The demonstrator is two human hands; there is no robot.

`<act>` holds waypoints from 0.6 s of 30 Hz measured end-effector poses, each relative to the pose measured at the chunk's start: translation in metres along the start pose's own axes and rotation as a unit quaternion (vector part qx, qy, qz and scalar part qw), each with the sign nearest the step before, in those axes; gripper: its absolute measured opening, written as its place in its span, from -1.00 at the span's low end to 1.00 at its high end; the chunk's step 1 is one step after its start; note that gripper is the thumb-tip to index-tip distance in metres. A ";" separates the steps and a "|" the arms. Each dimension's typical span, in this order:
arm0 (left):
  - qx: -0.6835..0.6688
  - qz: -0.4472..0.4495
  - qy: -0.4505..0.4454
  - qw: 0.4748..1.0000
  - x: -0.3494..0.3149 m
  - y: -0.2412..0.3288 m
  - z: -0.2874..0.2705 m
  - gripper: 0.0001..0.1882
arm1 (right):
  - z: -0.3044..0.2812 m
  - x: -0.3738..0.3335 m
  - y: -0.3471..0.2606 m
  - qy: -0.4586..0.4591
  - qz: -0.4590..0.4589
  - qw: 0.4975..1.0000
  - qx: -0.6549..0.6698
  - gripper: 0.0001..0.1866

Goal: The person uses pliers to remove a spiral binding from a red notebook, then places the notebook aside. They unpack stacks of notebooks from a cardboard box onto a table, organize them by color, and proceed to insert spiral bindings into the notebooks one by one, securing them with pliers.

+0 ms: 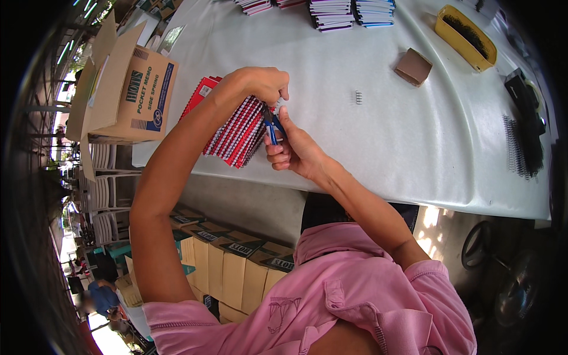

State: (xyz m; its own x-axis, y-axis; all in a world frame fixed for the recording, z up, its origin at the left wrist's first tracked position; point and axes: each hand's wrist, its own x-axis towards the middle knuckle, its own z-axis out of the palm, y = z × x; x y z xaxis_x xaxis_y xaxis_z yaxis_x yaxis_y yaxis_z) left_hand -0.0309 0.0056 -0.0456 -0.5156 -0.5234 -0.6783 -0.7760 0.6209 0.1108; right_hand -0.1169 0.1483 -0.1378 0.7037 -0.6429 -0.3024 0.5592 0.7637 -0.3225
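A row of red spiral-bound notepads (234,133) stands packed together on the white-covered table, their wire coils facing up. Over its right end my right hand (302,151) grips pliers (272,127) with blue handles, thumb raised along them, jaws toward the coils. My left hand (263,83) is curled just beyond the jaws, its forearm crossing over the notepads. Its fingers are closed, and whatever they pinch is hidden. A short loose piece of wire coil (358,97) lies on the table to the right.
An open cardboard box (133,94) sits at the left edge. Notepad stacks (331,15) are at the far side. To the right are a small brown box (413,67), a yellow tray (442,28) of dark coils and a black coil bundle (523,142). Cartons (234,266) stand below.
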 end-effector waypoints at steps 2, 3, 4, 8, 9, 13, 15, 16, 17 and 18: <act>-0.003 0.005 0.011 1.000 -0.004 0.005 -0.004 -0.55 | -0.001 0.001 -0.001 0.002 0.000 1.000 -0.006 -0.17; -0.015 -0.013 0.012 1.000 -0.005 0.005 -0.005 -0.54 | 0.004 -0.002 -0.002 0.012 0.004 1.000 -0.006 -0.15; -0.026 -0.032 0.012 0.999 -0.005 0.005 -0.004 -0.53 | 0.010 -0.006 -0.003 0.021 0.007 1.000 -0.006 -0.13; 0.001 -0.083 0.004 0.997 0.010 -0.008 0.001 -0.73 | 0.008 -0.004 0.000 0.002 0.008 1.000 -0.008 -0.09; 0.002 -0.095 0.025 0.995 0.012 -0.007 0.003 -0.77 | 0.007 -0.004 0.000 0.002 0.007 1.000 -0.003 -0.09; 0.015 -0.110 0.036 0.993 0.011 -0.002 0.004 -0.82 | 0.000 0.001 -0.001 -0.041 0.013 0.999 0.031 -0.13; 0.014 -0.060 0.041 0.997 0.011 -0.006 0.004 -0.78 | -0.014 0.009 0.000 -0.136 0.029 0.987 0.083 -0.15; 0.006 -0.014 0.060 0.998 0.010 -0.014 0.007 -0.74 | -0.024 0.018 0.002 -0.208 0.043 0.969 0.122 -0.17; -0.001 0.031 0.080 0.996 0.011 -0.020 0.009 -0.70 | -0.035 0.023 0.005 -0.280 0.056 0.945 0.161 -0.18; 0.015 0.022 0.061 0.998 0.013 -0.020 0.010 -0.66 | -0.034 0.020 0.005 -0.261 0.054 0.954 0.141 -0.18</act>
State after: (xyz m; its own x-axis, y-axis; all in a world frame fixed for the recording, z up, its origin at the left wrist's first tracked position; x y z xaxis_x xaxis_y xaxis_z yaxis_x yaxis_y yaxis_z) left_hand -0.0191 -0.0080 -0.0640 -0.5909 -0.5614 -0.5793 -0.7412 0.6614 0.1150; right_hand -0.1151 0.1369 -0.1757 0.8448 -0.5001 0.1902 0.5155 0.8560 -0.0392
